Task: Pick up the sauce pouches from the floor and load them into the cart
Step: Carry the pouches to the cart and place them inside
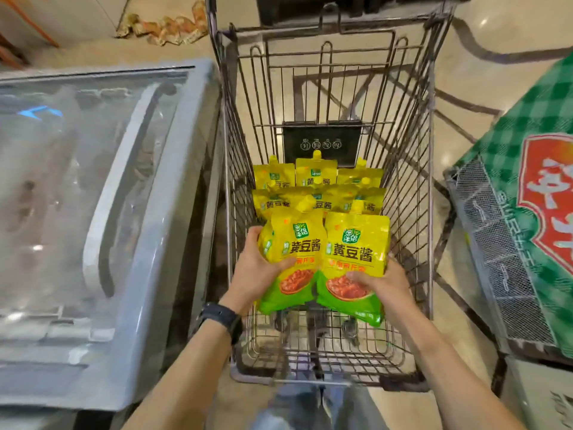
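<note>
Yellow-and-green spouted sauce pouch [294, 243] in the left hand [257, 274], a second pouch [356, 240] in the right hand [379, 282], fingers [255, 233] clamped on each, both held over the wire cart [310, 382], where more pouches [313, 178] sit. Chest freezer [93, 181] at left, green checked sack [527, 125] at right.

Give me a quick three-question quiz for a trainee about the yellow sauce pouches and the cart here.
1. True or false: the right hand is empty.
2. The left pouch, gripped by the left hand, is: A on the floor, B over the cart, C on a shelf.
3. Fill in: the loaded pouches lie at the cart's ____ end from the person.
Key: 1 false, it grips the right pouch; 2 B; 3 far.
</note>
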{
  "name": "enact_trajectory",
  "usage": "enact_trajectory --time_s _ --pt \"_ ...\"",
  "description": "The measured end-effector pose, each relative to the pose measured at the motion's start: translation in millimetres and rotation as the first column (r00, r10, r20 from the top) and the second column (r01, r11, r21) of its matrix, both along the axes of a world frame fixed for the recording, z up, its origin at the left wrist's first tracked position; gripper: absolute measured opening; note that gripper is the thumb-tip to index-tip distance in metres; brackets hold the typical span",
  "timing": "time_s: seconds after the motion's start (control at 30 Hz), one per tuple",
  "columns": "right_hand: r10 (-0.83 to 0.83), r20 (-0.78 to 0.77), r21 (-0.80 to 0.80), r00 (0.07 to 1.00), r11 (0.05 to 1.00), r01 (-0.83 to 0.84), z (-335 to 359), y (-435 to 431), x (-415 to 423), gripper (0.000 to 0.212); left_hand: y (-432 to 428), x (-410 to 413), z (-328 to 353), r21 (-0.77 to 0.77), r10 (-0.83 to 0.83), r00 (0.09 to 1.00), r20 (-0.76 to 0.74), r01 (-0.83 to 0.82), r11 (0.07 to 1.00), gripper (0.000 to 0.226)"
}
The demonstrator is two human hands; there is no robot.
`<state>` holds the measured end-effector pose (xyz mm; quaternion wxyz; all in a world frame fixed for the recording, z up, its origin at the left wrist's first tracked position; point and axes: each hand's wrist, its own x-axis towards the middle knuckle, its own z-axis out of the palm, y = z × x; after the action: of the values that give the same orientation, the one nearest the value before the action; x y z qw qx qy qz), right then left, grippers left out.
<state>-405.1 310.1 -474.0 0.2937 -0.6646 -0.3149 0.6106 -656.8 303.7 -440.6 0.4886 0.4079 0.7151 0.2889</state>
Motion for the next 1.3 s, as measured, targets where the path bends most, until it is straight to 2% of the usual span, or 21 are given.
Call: enact_trajectory --time_s 0.07,0.17,0.27,0.43,0.57,0.67,0.73,0.8,0.9,0.97,1.03,1.07,1.13,1.23,1.3 --pt "0.007 0.054 0.008 0.999 1.0 -0.008 -28.1 23.3 -7.6 0.057 23.8 3.0 -23.7 -0.007 -0.037 0.992 -0.122 0.037 0.999 0.081" --pt "-0.014 0.101 0.03 0.995 1.0 0.011 -69.8 58.6 -17.4 0.051 53.9 9.5 -59.3 0.031 -0.023 0.972 -0.234 0.031 0.999 0.075" --pt "-0.01 0.118 0.04 0.993 0.999 0.005 -111.7 87.3 -22.7 0.051 80.2 5.9 -105.1 0.054 0.054 0.978 -0.2 -0.044 0.998 0.07" --pt "-0.023 0.113 0.044 0.993 0.999 0.018 -163.4 110.5 -35.2 0.044 106.0 5.8 -148.7 0.012 0.157 0.967 -0.199 -0.157 0.987 0.04" --pt "0.07 0.154 0.044 0.986 0.996 -0.077 -184.7 107.7 -34.7 0.043 86.9 -1.1 -166.2 0.001 0.147 0.909 -0.39 -0.159 0.987 0.031" --pt "0.191 0.214 0.049 0.958 0.977 -0.205 -181.3 110.9 -22.6 0.042 81.2 -5.4 -161.6 0.092 0.098 0.91 -0.403 -0.066 0.994 0.028" --pt "0.242 0.236 0.055 0.941 0.964 -0.262 -169.6 119.6 -13.4 0.037 88.6 -5.0 -148.0 0.139 0.003 0.895 -0.447 0.066 0.988 0.031" --pt "0.244 0.22 0.053 0.944 0.964 -0.261 -158.9 131.1 -6.7 0.036 99.9 -2.4 -139.8 0.049 -0.165 0.829 -0.534 0.226 0.973 0.034" --pt "0.323 0.239 0.062 0.916 0.936 -0.346 -137.8 147.0 -7.5 0.044 119.4 6.8 -127.8 -0.166 -0.4 0.618 -0.677 0.401 0.901 0.02" --pt "0.486 0.454 0.023 0.747 0.831 -0.555 -129.5 154.2 -12.9 0.043 133.0 2.5 -117.3 -0.273 -0.501 0.478 -0.721 0.468 0.841 0.016" --pt "0.537 0.582 -0.02 0.61 0.76 -0.65 -123.2 157.2 -20.9 0.033 148.5 -13.6 -108.1 -0.311 -0.534 0.407 -0.742 0.497 0.81 0.021" --pt "0.532 0.613 -0.026 0.585 0.753 -0.658 -123.5 157.1 -23.8 0.03 156.6 -21.5 -105.7 -0.32 -0.536 0.374 -0.757 0.504 0.802 0.028" --pt "0.51 0.66 -0.034 0.552 0.754 -0.656 -124.9 155.2 -26.9 0.031 167.4 -26.4 -103.9 -0.352 -0.542 0.288 -0.79 0.51 0.785 0.042" --pt "0.484 0.697 -0.015 0.529 0.748 -0.664 -124.4 148.3 -24.5 0.036 168.0 -13.0 -111.3 -0.465 -0.609 0.198 -0.768 0.48 0.744 0.04" --pt "0.477 0.72 0.002 0.504 0.725 -0.689 -121.6 144.5 -24.8 0.029 166.9 -7.5 -114.3 -0.506 -0.622 0.133 -0.771 0.466 0.726 0.039"
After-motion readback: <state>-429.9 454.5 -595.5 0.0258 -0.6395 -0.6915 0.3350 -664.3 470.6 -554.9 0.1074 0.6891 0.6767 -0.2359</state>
